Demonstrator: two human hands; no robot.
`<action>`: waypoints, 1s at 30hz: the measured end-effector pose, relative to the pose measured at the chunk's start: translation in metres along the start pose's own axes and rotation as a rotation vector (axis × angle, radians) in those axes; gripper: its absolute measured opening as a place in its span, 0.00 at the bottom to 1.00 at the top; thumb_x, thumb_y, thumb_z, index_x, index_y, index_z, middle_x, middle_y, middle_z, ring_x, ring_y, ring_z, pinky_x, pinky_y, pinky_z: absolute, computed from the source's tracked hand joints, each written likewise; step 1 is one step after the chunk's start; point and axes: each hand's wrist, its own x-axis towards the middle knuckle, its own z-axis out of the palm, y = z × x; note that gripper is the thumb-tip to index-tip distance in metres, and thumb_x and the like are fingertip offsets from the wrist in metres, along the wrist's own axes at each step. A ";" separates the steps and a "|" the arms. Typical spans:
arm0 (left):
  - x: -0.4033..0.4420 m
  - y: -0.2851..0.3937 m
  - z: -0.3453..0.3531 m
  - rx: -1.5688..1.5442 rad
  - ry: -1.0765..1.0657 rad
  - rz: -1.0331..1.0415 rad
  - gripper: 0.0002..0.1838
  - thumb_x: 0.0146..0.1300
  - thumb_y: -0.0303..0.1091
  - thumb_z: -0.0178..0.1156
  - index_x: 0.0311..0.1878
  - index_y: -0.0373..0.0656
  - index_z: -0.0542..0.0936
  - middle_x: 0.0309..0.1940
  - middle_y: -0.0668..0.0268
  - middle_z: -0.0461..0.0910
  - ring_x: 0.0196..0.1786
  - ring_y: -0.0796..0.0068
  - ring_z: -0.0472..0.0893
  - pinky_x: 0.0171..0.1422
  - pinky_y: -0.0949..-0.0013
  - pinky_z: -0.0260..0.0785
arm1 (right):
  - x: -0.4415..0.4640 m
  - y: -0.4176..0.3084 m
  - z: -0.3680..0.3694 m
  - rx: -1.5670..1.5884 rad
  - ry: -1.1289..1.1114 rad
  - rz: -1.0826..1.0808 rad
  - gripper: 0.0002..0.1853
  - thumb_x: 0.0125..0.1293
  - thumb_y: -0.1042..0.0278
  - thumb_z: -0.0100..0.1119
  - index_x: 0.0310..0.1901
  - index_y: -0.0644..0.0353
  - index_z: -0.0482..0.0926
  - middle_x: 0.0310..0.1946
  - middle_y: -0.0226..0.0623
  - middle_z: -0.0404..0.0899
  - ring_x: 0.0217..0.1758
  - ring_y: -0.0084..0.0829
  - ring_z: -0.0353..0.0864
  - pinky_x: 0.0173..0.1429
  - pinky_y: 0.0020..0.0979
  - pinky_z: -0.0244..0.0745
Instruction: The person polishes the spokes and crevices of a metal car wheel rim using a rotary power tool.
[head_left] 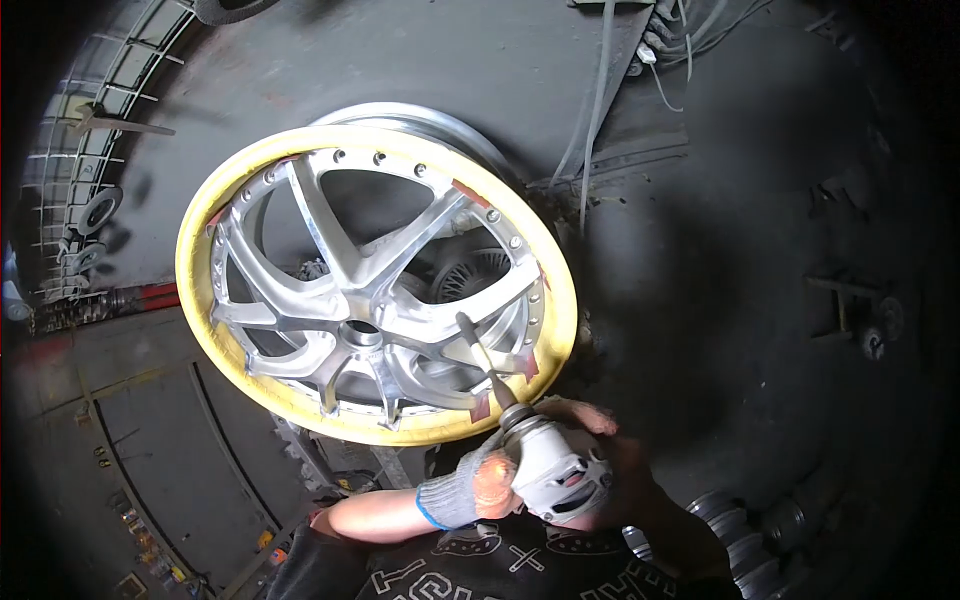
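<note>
A bare-metal alloy wheel [355, 290] with several spokes is tilted in front of me, its rim edge wrapped in yellow tape [205, 340]. Small reddish-brown patches [470, 190] show at places along that tape. My left hand [480, 490], in a grey knit glove with orange coating and a blue cuff, is closed on the side of a white power grinder [560, 470]. On the grinder's other side, my right hand [585, 415] is wrapped round the body, partly in shadow. The tool's slim shaft points up-left, with its tip [463, 320] over a lower right spoke; contact cannot be made out.
A wire rack [100, 130] with an adjustable wrench [125, 124] and small discs [98, 210] stands at left. Cables [690, 40] hang at upper right. A wire-spoked round part [470, 272] shows behind the wheel. Stacked shiny metal rims [730, 530] lie at lower right.
</note>
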 end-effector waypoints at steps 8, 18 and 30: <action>0.025 0.024 0.018 -0.068 -0.084 -0.137 0.64 0.45 0.84 0.63 0.66 0.28 0.70 0.56 0.52 0.77 0.58 0.66 0.80 0.63 0.65 0.74 | 0.024 -0.031 -0.026 -0.014 0.070 -0.004 0.47 0.41 0.61 0.83 0.66 0.62 0.72 0.62 0.46 0.76 0.62 0.40 0.78 0.69 0.38 0.72; 0.047 -0.007 -0.009 -0.503 -0.278 -0.006 0.43 0.64 0.63 0.64 0.70 0.37 0.70 0.66 0.54 0.74 0.63 0.64 0.79 0.67 0.62 0.74 | 0.030 -0.031 -0.032 0.211 0.197 -0.010 0.48 0.41 0.64 0.83 0.67 0.64 0.71 0.59 0.43 0.78 0.65 0.36 0.76 0.71 0.37 0.68; 0.010 -0.023 -0.008 -0.171 -0.060 0.155 0.55 0.48 0.68 0.68 0.64 0.25 0.71 0.63 0.47 0.74 0.62 0.58 0.78 0.67 0.60 0.68 | 0.008 -0.011 -0.016 -0.140 -0.037 -0.081 0.52 0.37 0.54 0.84 0.68 0.62 0.72 0.62 0.45 0.78 0.67 0.45 0.76 0.74 0.43 0.66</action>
